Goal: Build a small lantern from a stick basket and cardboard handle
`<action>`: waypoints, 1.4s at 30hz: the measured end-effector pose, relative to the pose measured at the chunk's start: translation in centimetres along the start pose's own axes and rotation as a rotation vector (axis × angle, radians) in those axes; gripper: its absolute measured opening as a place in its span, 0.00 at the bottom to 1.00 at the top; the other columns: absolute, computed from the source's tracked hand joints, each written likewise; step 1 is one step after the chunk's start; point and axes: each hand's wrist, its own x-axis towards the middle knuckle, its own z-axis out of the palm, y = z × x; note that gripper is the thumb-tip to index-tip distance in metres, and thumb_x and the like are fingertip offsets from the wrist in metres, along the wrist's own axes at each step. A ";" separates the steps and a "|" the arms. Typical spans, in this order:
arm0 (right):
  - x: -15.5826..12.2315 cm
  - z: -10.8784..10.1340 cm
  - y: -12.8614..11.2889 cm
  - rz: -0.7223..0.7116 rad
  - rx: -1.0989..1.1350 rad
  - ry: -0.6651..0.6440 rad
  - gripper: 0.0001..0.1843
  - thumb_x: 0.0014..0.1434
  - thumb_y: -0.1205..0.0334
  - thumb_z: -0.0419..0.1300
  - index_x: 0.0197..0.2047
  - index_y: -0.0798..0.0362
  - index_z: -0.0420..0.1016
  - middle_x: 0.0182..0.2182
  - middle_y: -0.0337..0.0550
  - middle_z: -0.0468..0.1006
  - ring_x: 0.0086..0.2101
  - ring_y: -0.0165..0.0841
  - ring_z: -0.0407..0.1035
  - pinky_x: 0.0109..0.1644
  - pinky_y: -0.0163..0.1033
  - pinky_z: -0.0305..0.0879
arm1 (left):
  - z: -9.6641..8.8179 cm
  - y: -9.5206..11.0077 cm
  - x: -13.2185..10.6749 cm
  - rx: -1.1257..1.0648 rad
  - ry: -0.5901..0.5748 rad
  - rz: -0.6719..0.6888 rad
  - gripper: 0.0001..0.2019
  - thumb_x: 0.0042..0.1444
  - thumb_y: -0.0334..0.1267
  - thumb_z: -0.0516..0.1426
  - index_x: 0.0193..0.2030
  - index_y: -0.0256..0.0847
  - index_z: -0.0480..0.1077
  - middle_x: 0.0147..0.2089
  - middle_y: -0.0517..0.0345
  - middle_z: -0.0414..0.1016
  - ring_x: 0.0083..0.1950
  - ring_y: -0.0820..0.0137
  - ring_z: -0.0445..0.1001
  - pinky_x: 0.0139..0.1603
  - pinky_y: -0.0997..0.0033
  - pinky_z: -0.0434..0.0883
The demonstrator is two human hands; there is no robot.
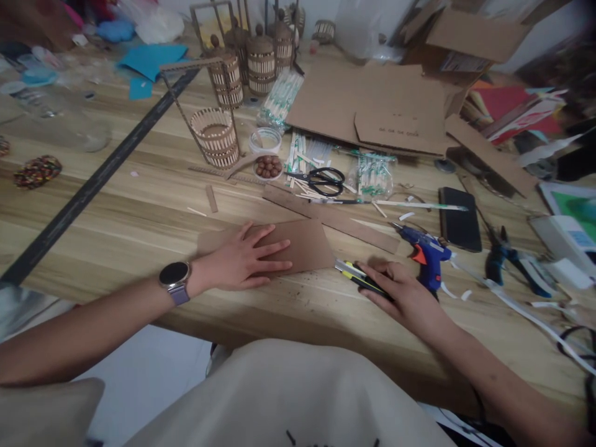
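My left hand (pixel 244 257) lies flat, fingers spread, on a brown cardboard piece (pixel 305 243) near the front edge of the wooden table (pixel 139 217). A dark watch sits on that wrist. My right hand (pixel 403 292) is closed around a yellow-and-black utility knife (pixel 356 275), whose tip rests at the right edge of the cardboard piece. A long cardboard strip (pixel 335 218) lies just behind the piece.
A blue glue gun (pixel 426 248) and a black phone (pixel 460 218) lie right of my right hand, with blue pliers (pixel 505 261) beyond. Scissors (pixel 321 181), stick packets, a bead dish (pixel 268 166), stick baskets (pixel 216 136), a black ruler (pixel 93 186) and large cardboard sheets (pixel 372 105) fill the back.
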 end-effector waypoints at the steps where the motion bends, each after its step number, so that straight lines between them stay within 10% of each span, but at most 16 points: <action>1: -0.2 0.0 0.1 -0.007 0.009 0.006 0.28 0.70 0.49 0.52 0.66 0.54 0.72 0.44 0.56 0.77 0.45 0.47 0.75 0.46 0.49 0.76 | 0.0 0.0 0.0 -0.001 0.007 0.001 0.26 0.69 0.47 0.54 0.72 0.66 0.58 0.77 0.58 0.55 0.78 0.43 0.46 0.70 0.24 0.46; 32: 4.1 -1.1 0.0 -0.035 -0.052 0.025 0.26 0.71 0.50 0.50 0.65 0.53 0.72 0.46 0.55 0.78 0.46 0.46 0.75 0.48 0.48 0.75 | -0.3 2.6 -0.1 -0.048 0.047 -0.203 0.22 0.71 0.54 0.49 0.70 0.67 0.62 0.78 0.63 0.53 0.72 0.46 0.55 0.68 0.42 0.54; 42: 3.2 -0.7 0.3 -0.079 -0.048 0.082 0.26 0.71 0.51 0.52 0.66 0.52 0.71 0.39 0.50 0.76 0.39 0.42 0.75 0.42 0.44 0.75 | -0.5 2.3 0.2 -0.089 0.019 -0.208 0.22 0.72 0.52 0.48 0.70 0.65 0.62 0.78 0.63 0.52 0.79 0.48 0.44 0.74 0.42 0.48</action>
